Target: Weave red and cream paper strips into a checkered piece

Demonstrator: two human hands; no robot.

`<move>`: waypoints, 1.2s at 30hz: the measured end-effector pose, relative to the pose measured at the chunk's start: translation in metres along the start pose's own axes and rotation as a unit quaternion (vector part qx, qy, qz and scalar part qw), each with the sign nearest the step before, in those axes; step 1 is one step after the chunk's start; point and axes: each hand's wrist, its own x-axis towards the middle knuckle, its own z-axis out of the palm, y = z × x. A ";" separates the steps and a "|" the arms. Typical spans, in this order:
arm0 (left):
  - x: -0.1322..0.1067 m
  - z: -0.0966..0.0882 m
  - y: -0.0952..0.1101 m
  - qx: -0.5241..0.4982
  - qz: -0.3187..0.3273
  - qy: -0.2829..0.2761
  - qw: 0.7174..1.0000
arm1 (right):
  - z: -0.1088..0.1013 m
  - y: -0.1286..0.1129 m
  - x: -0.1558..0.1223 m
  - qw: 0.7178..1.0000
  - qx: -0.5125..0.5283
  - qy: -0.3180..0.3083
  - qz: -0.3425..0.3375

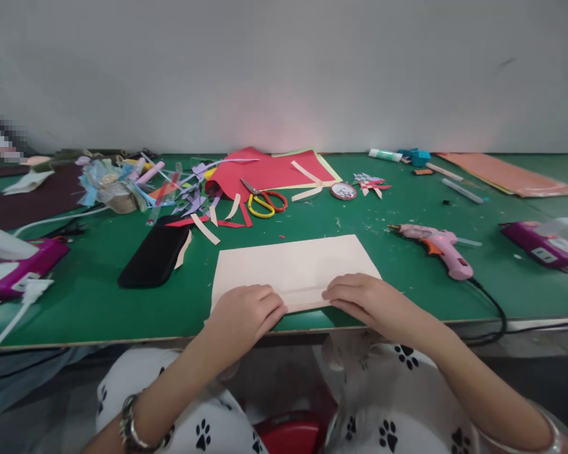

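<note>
A pale cream sheet of paper (284,265) lies at the front edge of the green table, with a narrow strip folded up along its near side. My left hand (250,312) is closed at the left part of that fold, fingers pressed together on the paper; its thumb is hidden. Toward the right part of the fold, my right hand (366,299) grips the same edge with bent fingers. A bare stretch of the folded strip shows between the two hands. Beyond the sheet lie scissors (264,205) with yellow and red-orange handles.
A black phone (156,252) lies left. Right are a pink glue gun (435,243) with its cord and a purple power strip (544,243). Red paper (274,170), paper strips and a glue stick (385,155) lie behind. Another purple power strip (23,268) sits far left.
</note>
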 end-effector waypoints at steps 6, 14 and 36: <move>0.011 0.006 -0.003 0.003 -0.012 -0.031 0.999 | 0.015 -0.007 0.011 0.990 -0.137 0.033 0.032; 0.016 0.012 -0.006 0.049 0.010 -0.021 0.998 | 0.023 -0.001 0.015 0.983 -0.157 0.081 0.059; 0.012 0.016 -0.001 0.036 -0.111 -0.021 0.993 | 0.034 0.004 0.013 0.985 -0.057 0.058 0.153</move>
